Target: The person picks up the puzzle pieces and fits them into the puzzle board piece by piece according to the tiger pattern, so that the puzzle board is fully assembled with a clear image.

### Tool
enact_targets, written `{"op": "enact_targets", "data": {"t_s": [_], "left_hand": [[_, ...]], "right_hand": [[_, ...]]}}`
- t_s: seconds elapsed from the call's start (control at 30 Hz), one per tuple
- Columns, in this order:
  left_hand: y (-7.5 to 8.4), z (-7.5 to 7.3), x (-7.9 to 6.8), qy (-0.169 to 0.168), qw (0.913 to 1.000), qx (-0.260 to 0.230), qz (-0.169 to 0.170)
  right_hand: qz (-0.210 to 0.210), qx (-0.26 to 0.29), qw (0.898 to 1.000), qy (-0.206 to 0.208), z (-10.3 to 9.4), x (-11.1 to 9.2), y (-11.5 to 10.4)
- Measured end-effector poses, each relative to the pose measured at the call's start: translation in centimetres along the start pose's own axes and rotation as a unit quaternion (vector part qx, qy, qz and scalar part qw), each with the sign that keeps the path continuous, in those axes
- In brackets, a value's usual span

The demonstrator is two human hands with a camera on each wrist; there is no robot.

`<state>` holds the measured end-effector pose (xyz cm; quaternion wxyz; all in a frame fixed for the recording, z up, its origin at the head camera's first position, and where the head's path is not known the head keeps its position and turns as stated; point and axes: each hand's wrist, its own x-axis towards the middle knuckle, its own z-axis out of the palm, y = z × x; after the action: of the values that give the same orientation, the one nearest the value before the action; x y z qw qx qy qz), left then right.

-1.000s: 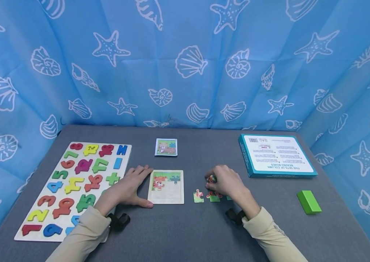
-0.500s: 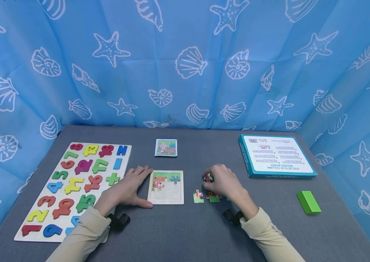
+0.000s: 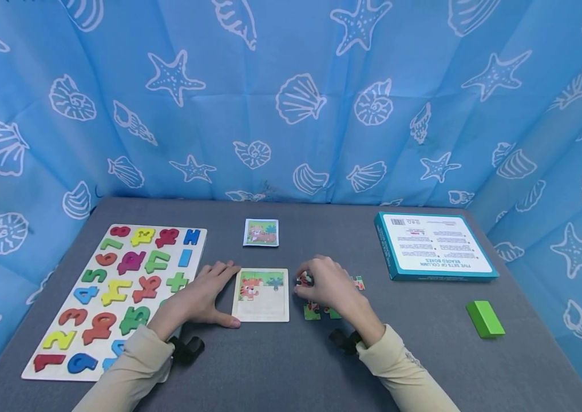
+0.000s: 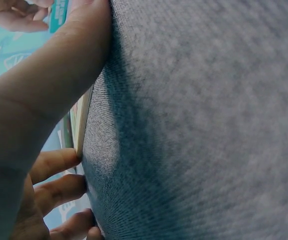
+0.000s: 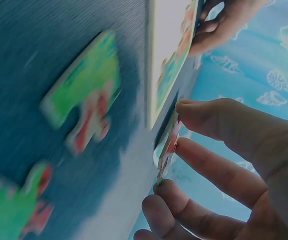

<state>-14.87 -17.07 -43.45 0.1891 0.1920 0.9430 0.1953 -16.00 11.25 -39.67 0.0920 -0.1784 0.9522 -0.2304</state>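
A square wooden puzzle tray (image 3: 265,307) lies in front of me, with tiger-picture pieces fitted along its top and upper left. My left hand (image 3: 200,293) rests at its left side, thumb by the near corner and forefinger by the far one. In the left wrist view, a fingertip touches the tray's edge. My right hand (image 3: 331,284) pinches a jigsaw piece (image 5: 170,142) between thumb and fingers, just right of the tray. Below that hand lie loose pieces, one green and red (image 5: 91,85), another (image 5: 18,207) beside it. One more piece (image 3: 360,282) shows behind the hand.
A small picture card (image 3: 261,233) lies beyond the tray. The number board (image 3: 54,375) fills the left side, partly under my left forearm. At the right are a teal-edged box (image 3: 435,246) and a green block (image 3: 485,319). A blue shell-patterned curtain (image 3: 291,131) hangs behind the table.
My right hand has moved left toward the tray with the pinched jigsaw piece, uncovering a loose piece behind it. My left hand and the tray have stayed put.
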Motion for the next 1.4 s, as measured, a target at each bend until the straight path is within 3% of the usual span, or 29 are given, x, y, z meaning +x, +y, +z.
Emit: {"op": "enact_targets", "data": {"t_s": [0.43,0.77,1.4], "left_hand": [[-0.1,0.1,0.0,-0.001,1.0,-0.005,-0.003],[0.1,-0.2,0.1,-0.009,1.0,-0.002,-0.004],[0.2,-0.2,-0.1,-0.003,1.0,-0.001,0.001]], "right_hand": [[-0.053,0.008,0.998,-0.019,1.6,0.8,-3.1],[-0.072,-0.024,0.997,-0.033,3.6,1.7,-4.8],[-0.068,-0.035,0.997,-0.03,4.4,2.4,-5.0]]}}
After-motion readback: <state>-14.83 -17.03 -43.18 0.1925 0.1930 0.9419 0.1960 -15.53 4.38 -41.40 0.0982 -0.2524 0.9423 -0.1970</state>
